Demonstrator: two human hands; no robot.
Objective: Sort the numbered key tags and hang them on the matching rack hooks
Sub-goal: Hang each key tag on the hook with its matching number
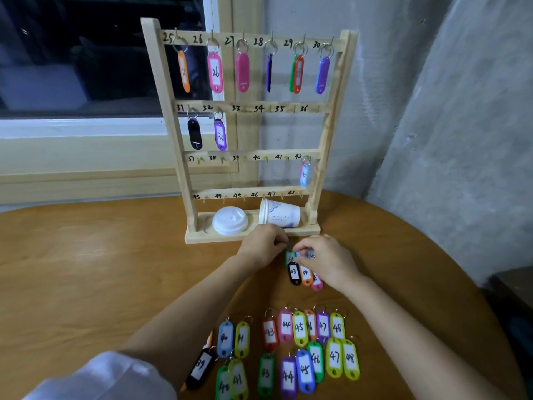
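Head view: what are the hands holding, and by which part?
Left hand pinches the green tag at its top end; right hand pinches the blue tag, hold point hidden.

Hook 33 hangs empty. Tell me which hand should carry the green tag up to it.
Left, probably. The left hand pinches the green tag at its ring end, and hook 33 sits up and left of it. The right hand is busy pinching a blue tag.

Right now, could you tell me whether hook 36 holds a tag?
No, hook 36 is bare; a black tag and a purple tag hang left of it.
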